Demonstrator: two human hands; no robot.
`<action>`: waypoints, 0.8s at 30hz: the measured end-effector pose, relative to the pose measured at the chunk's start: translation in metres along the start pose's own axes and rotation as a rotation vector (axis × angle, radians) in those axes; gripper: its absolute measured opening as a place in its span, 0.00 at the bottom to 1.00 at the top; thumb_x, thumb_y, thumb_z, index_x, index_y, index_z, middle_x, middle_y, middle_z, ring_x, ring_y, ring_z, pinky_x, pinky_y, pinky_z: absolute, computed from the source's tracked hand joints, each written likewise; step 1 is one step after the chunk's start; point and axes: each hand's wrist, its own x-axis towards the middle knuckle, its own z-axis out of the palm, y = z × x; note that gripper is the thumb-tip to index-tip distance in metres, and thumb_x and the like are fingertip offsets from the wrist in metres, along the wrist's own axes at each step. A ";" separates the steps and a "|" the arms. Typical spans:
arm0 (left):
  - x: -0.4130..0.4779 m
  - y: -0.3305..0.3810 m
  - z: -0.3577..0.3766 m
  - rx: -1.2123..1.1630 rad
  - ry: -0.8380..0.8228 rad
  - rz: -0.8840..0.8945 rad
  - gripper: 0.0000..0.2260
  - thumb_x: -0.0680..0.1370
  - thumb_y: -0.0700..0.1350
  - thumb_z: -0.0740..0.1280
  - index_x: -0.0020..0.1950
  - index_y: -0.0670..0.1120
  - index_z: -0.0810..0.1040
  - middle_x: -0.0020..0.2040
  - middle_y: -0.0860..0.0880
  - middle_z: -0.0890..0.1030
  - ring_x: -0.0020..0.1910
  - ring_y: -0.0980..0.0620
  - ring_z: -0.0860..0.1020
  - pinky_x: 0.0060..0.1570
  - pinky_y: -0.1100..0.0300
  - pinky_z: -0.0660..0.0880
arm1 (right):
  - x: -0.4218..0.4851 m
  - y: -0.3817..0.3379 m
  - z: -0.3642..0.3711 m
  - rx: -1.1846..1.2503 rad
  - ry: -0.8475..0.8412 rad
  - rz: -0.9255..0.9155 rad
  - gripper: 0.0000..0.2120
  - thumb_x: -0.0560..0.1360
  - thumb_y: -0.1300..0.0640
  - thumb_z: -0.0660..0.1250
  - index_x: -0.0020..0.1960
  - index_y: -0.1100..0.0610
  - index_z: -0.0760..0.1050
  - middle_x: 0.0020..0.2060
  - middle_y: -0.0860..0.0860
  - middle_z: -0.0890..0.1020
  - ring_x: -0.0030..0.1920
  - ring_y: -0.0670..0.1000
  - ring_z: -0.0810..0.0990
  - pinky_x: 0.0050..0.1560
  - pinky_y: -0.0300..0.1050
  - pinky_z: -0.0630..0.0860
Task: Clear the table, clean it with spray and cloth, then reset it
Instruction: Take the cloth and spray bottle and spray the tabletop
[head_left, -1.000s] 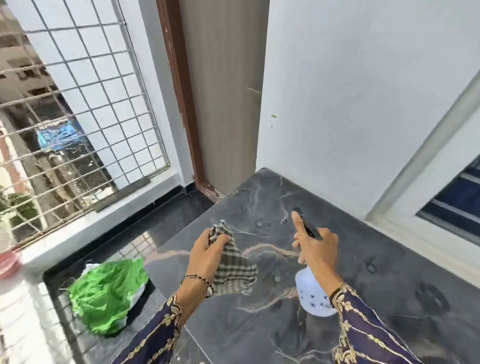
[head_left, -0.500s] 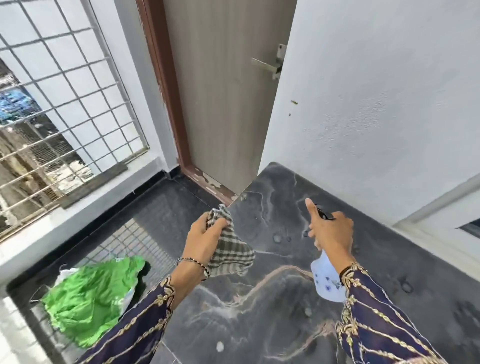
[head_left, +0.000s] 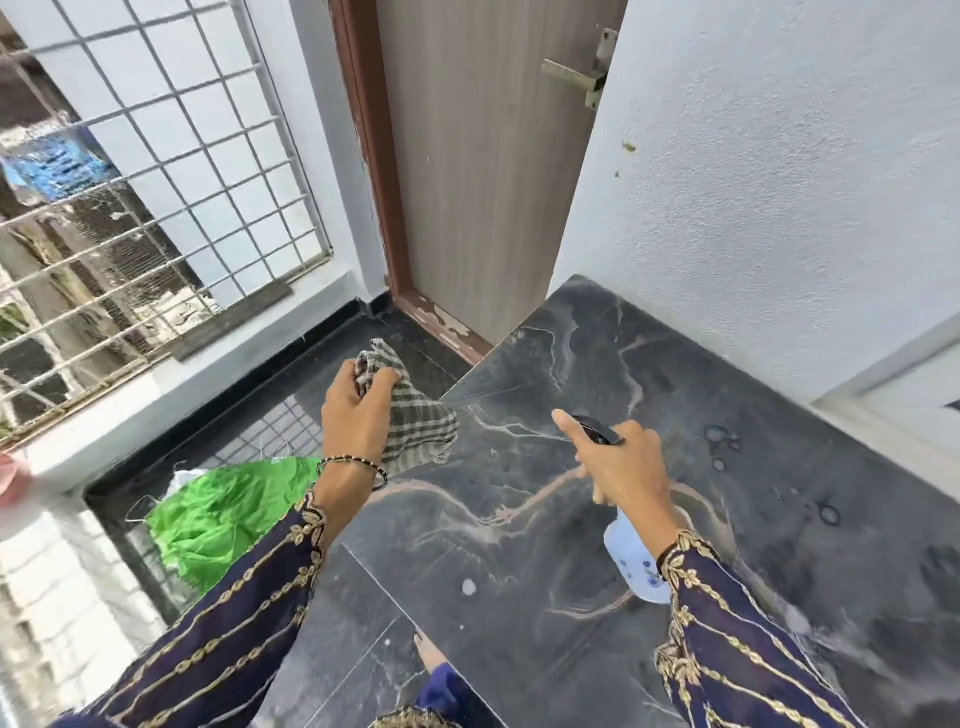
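Two jobs are split: the left hand (head_left: 358, 410) grips the bunched cloth (head_left: 418, 428) at the tabletop (head_left: 753, 545) edge, seemingly ready to wipe, while the right hand (head_left: 623, 467) holds the spray bottle (head_left: 631, 558) tilted over it.

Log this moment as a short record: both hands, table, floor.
left hand: grips checked cloth at the table's left edge
right hand: grips spray bottle above the table, index finger extended
table: dark marble, droplets on it
floor: green bag left of the table
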 end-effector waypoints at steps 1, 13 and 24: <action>-0.010 0.000 -0.007 -0.003 0.030 0.002 0.09 0.74 0.48 0.67 0.45 0.42 0.74 0.35 0.47 0.76 0.34 0.50 0.73 0.36 0.52 0.72 | -0.011 0.003 0.001 -0.029 -0.035 -0.043 0.44 0.60 0.14 0.60 0.32 0.57 0.80 0.25 0.55 0.83 0.21 0.50 0.80 0.32 0.49 0.83; -0.098 0.007 -0.071 -0.046 0.218 0.022 0.11 0.75 0.50 0.65 0.51 0.44 0.73 0.48 0.40 0.79 0.42 0.48 0.75 0.47 0.44 0.77 | -0.117 0.032 0.003 0.000 -0.119 -0.208 0.41 0.62 0.17 0.62 0.31 0.57 0.80 0.19 0.50 0.80 0.18 0.49 0.79 0.34 0.47 0.82; -0.145 0.007 -0.058 0.021 0.114 0.066 0.08 0.73 0.50 0.66 0.46 0.47 0.73 0.43 0.45 0.79 0.43 0.46 0.79 0.50 0.44 0.78 | -0.169 0.097 -0.037 -0.081 0.030 -0.089 0.41 0.62 0.16 0.61 0.35 0.57 0.77 0.26 0.51 0.84 0.28 0.53 0.84 0.40 0.52 0.84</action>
